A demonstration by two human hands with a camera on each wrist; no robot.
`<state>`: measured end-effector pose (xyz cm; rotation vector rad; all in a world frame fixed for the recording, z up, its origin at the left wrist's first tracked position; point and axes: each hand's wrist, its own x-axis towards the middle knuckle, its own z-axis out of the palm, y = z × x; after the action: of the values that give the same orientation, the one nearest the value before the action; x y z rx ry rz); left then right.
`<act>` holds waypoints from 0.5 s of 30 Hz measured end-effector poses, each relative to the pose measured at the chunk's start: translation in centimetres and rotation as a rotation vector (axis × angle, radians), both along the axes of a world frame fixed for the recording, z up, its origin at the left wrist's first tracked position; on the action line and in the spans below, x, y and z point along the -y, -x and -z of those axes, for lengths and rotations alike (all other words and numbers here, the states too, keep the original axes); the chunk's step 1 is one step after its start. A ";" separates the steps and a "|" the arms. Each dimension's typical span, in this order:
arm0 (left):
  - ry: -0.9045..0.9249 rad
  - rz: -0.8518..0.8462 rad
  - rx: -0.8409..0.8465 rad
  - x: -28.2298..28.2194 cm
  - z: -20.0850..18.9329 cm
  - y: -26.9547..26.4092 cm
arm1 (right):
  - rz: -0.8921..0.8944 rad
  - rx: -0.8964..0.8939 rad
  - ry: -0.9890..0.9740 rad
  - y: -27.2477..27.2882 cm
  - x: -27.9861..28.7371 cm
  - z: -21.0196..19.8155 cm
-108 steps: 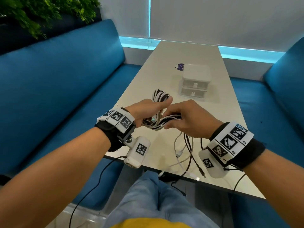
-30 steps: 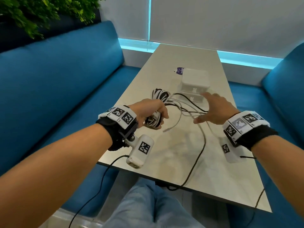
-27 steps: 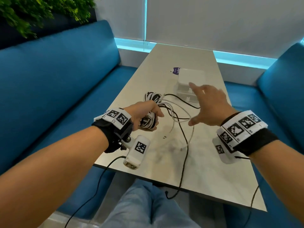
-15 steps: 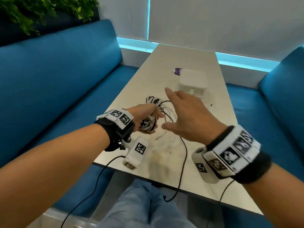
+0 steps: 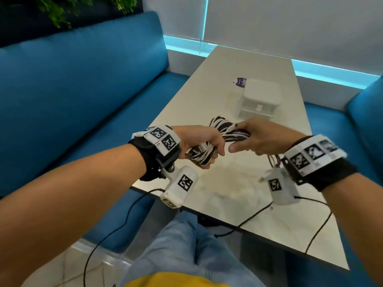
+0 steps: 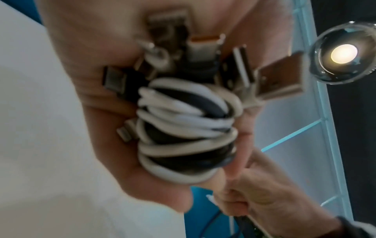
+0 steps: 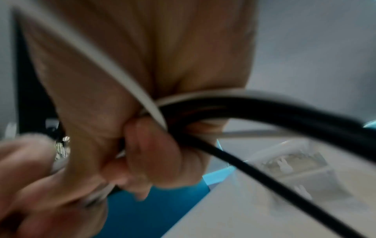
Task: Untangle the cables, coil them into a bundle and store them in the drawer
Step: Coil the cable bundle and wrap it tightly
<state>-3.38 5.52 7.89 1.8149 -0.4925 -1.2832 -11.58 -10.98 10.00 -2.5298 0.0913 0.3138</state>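
A coil of white and black cables [image 5: 224, 132] hangs above the table between both hands. My left hand [image 5: 214, 151] grips its near end in a fist. In the left wrist view the wound strands [image 6: 187, 136] fill the palm and several USB plugs [image 6: 203, 48] stick out at the top. My right hand [image 5: 241, 136] holds the coil's far end, fingers curled round a black cable [image 7: 264, 109] and a white cable [image 7: 114, 70]. A black tail [image 5: 253, 214] trails over the table's near edge. The white two-drawer box [image 5: 259, 100] stands behind, both drawers closed.
The pale table [image 5: 238, 65] runs away from me between blue sofas [image 5: 83, 83]. A small purple packet [image 5: 240, 82] lies left of the drawer box. Thin black wrist-camera leads [image 5: 319, 226] hang by my arms. My knees are under the near edge.
My right hand swung from out near the drawer box back to the coil and now grips it beside the left hand. The loose strands on the table have been drawn in.
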 end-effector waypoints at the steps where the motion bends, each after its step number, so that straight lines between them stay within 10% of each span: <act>1: 0.017 0.009 0.023 0.0 -0.1 0.1 | 0.004 -0.022 0.002 0.1 0.2 -0.9; 7: 0.100 0.046 0.100 -0.1 -0.5 0.5 | 0.077 0.154 -0.066 0.8 0.3 -1.6; 15: 0.177 -0.078 0.101 0.1 -0.1 1.4 | 0.284 0.384 -0.799 0.7 -2.2 3.4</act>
<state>-4.74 5.38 8.00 1.7380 -0.5670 -1.0651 -12.31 -8.81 6.56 -1.7116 0.1389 -0.2211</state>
